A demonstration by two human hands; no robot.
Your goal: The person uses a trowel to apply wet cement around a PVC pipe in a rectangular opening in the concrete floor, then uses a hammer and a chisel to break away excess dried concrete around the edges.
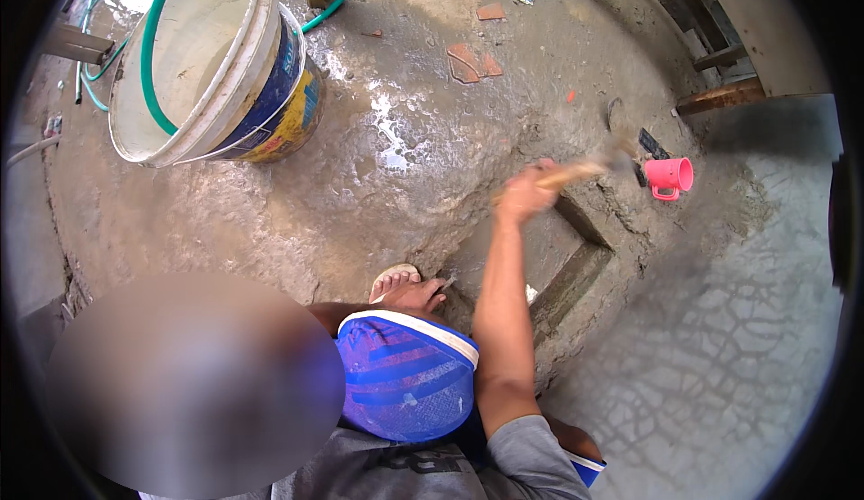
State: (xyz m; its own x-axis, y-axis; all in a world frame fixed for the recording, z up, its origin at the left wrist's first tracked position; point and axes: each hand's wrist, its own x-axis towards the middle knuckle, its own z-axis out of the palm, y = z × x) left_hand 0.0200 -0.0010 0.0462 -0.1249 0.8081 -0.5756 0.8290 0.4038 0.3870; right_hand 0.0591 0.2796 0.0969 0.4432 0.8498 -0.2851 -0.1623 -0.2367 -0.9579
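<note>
Gripping a blurred hammer (pixel 589 169), right hand (pixel 525 198) is fisted above the concrete block (pixel 549 248); left hand (pixel 416 296) pinches a chisel (pixel 445 282) beside that block.

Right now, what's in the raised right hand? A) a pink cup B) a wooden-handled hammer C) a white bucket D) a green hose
B: the right hand grips the wooden handle of a hammer, motion-blurred and lifted over the concrete step; the pink cup sits on the floor beyond it, and the green hose lies in the white bucket.
</note>
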